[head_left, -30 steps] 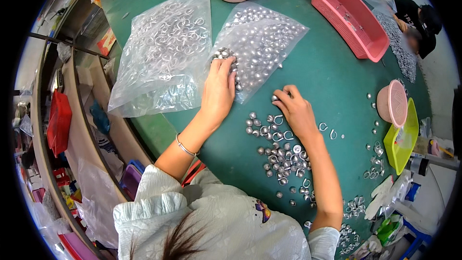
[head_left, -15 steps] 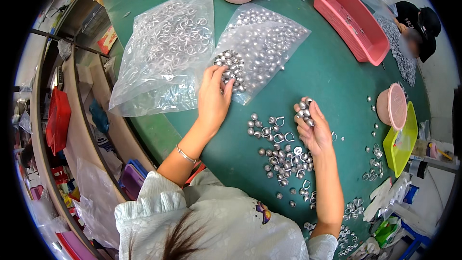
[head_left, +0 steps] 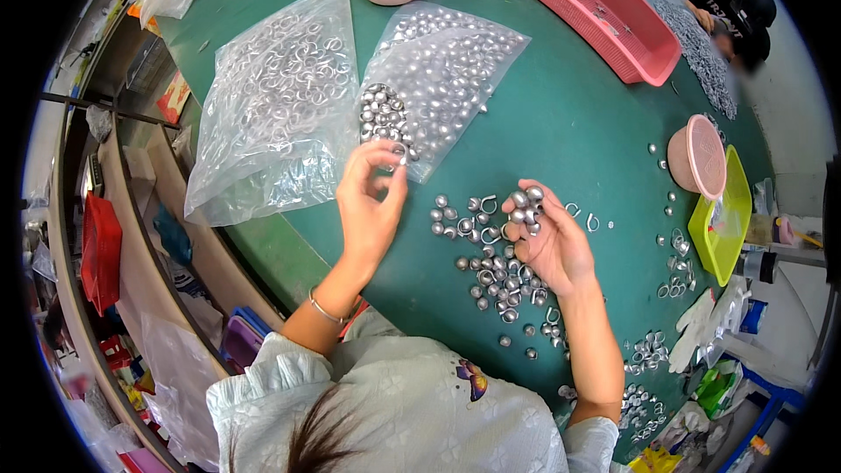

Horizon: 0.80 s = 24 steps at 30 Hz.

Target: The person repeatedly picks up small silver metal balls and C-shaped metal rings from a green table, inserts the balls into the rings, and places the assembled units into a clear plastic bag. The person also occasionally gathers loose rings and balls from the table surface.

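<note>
1. Cupping a cluster of silver balls (head_left: pixel 528 207) in the right hand (head_left: pixel 561 241), with fingers curled around and thumb alongside, likely to stop any from rolling off
2. Pinching what seems a single silver piece (head_left: pixel 399 155) in the grip of the left hand (head_left: pixel 368 210), between thumb and fingertips; too small to tell as ball or ring
3. Poised, with that grip, just beside the mouth of the bag of balls (head_left: pixel 427 171), presumably for short reach
4. In the case of this bag, lying flat on the green desk (head_left: pixel 420 298), with mouth toward the left hand and long axis slanting from upper right to lower left
5. In the case of the held balls, looking round, so without long axis or clear heading
6. For the loose balls (head_left: pixel 504 276), scattered on the desk below the right hand, probably for easy sorting by eye
7. For the U-shaped rings (head_left: pixel 589 222), lying flat to the right of that hand; impossible to tell surely which way opened
8. For the bag of rings (head_left: pixel 263 197), laid just left of the other bag, perhaps to avoid mixing
</note>
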Motion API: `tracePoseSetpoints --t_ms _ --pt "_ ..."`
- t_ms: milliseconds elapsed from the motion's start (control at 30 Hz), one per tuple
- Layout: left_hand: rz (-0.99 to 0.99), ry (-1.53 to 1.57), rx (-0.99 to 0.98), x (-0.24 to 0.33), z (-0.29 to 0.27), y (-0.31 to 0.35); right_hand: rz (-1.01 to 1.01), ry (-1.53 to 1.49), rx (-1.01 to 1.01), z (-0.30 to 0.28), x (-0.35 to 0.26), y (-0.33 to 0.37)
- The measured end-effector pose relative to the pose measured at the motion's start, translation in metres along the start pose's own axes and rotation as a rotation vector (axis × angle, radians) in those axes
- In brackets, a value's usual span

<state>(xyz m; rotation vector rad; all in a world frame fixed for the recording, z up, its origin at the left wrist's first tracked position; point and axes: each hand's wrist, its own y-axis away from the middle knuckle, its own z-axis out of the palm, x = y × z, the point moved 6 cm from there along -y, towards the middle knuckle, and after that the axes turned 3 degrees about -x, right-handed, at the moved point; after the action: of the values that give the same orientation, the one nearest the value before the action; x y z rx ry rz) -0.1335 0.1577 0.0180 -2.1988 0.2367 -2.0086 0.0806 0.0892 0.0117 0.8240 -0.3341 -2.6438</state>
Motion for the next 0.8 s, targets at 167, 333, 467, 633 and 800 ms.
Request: tracePoseSetpoints --t_ms 167,333,467,633,800 --pt "-0.648 0.757 -0.4 0.004 0.041 0.044 0.0 0.152 0.064 0.01 0.009 0.022" --pt "-0.858 1.216 -0.582 0.021 0.079 0.072 0.007 0.395 0.135 0.028 0.016 0.043" --pt "-0.823 0.968 -0.71 0.025 0.093 0.087 -0.012 0.578 0.222 0.033 0.022 0.062" --pt "-0.758 0.88 -0.711 0.033 0.098 0.097 -0.099 0.847 0.272 0.033 0.022 0.089" --pt "-0.733 0.858 -0.713 0.036 0.101 0.106 -0.209 0.954 0.318 0.036 0.017 0.107"
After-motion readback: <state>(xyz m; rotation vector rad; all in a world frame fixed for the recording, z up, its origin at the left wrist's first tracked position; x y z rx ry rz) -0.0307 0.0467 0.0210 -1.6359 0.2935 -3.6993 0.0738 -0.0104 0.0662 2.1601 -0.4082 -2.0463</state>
